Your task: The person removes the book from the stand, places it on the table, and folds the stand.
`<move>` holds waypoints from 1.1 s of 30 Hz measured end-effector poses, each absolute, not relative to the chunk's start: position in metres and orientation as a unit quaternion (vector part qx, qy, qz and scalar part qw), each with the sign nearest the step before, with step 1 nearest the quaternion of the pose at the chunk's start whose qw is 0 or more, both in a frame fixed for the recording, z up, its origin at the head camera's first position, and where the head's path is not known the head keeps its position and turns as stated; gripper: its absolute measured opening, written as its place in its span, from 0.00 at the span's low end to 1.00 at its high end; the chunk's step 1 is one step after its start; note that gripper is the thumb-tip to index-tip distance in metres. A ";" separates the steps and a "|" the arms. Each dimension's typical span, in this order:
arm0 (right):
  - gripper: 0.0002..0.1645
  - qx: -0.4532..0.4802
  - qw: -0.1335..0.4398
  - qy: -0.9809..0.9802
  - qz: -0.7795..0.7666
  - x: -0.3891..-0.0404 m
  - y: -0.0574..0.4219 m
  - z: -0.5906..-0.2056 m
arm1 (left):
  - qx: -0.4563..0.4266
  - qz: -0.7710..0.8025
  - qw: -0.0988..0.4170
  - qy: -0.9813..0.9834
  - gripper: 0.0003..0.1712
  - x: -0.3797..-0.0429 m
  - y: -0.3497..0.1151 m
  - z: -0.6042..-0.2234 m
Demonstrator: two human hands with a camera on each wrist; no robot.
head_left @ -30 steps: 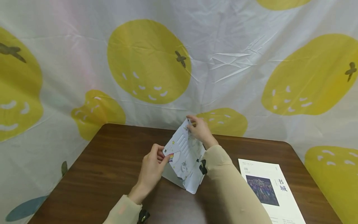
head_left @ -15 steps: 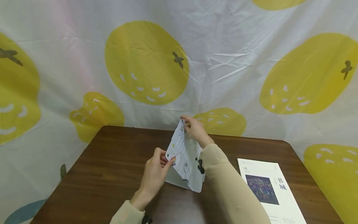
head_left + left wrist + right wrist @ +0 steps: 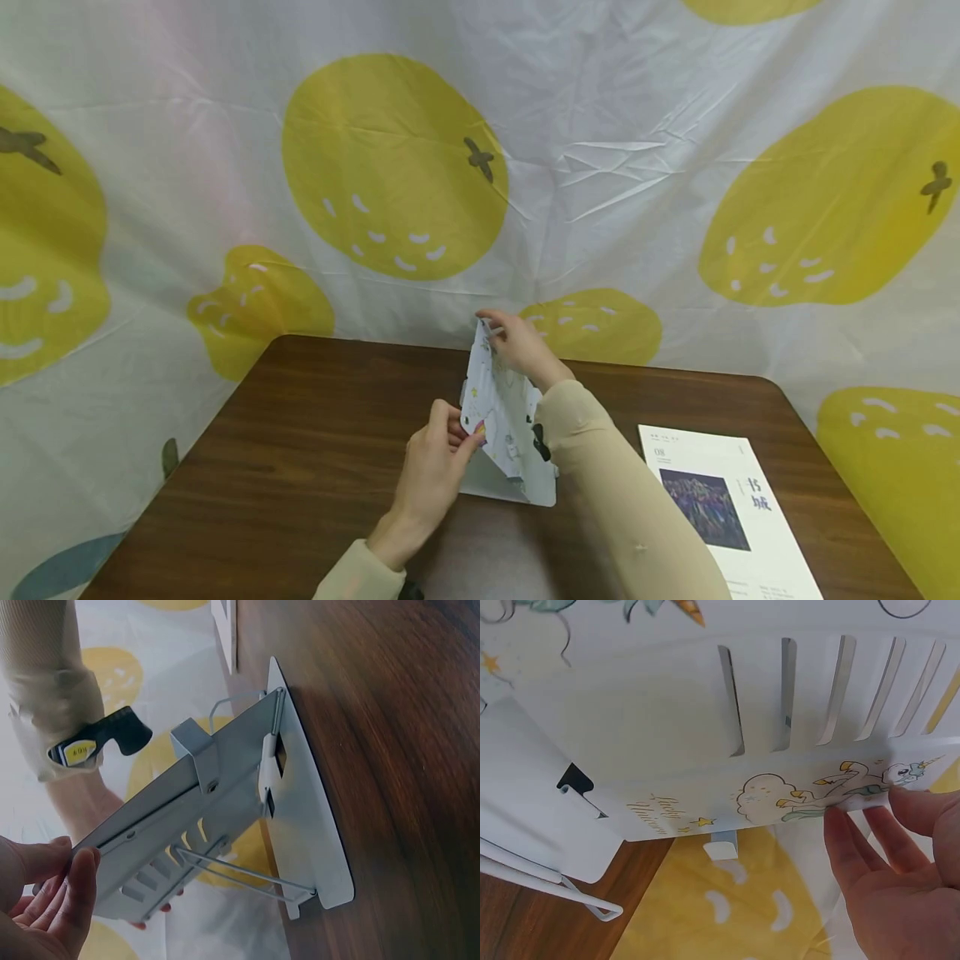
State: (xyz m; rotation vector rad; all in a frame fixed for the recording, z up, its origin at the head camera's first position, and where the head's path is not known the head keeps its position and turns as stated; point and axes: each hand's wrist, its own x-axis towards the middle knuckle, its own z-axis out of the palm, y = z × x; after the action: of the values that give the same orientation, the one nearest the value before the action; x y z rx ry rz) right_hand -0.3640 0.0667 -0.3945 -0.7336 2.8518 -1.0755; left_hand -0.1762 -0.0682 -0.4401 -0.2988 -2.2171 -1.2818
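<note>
A white metal book stand [image 3: 501, 408] printed with unicorns, stars and a rainbow stands on the wooden table, its slotted back panel raised at a slant. In the head view my left hand [image 3: 431, 471] pinches the panel's near left corner between thumb and fingers. My right hand [image 3: 525, 346] grips the panel's far upper edge; in the right wrist view its thumb lies on the printed face. From behind, the left wrist view shows the flat base plate [image 3: 319, 825], a wire support [image 3: 247, 877] linking panel and base, and a bent clip [image 3: 195, 750] on the panel's edge.
A white-covered book [image 3: 720, 500] with a dark picture lies on the right side of the table [image 3: 300, 458]. Behind and beside the table hangs a white cloth [image 3: 600, 100] with yellow fruit prints.
The stand has turned so its printed face points more to the right. My left hand has moved right with the near corner, while my right hand has shifted a little left with the upper edge.
</note>
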 end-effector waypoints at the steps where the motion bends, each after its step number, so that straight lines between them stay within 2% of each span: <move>1: 0.28 -0.236 0.001 0.910 -0.341 -0.364 0.067 -0.395 | -0.114 -0.477 0.277 -0.826 0.19 -0.176 -0.067 -0.440; 16: 0.28 -0.272 -0.010 0.904 -0.328 -0.362 0.060 -0.393 | -0.135 -0.485 0.289 -0.815 0.18 -0.175 -0.054 -0.442; 33: 0.31 -0.323 -0.037 0.901 -0.288 -0.357 0.053 -0.394 | -0.142 -0.503 0.273 -0.808 0.19 -0.174 -0.044 -0.442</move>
State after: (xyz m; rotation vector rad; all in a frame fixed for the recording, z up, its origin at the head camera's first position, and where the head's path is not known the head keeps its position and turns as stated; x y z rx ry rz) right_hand -0.3568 0.0526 -0.3942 -1.0394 2.8992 -0.9276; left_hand -0.1737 -0.0444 -0.4418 -0.3832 -2.1738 -1.3523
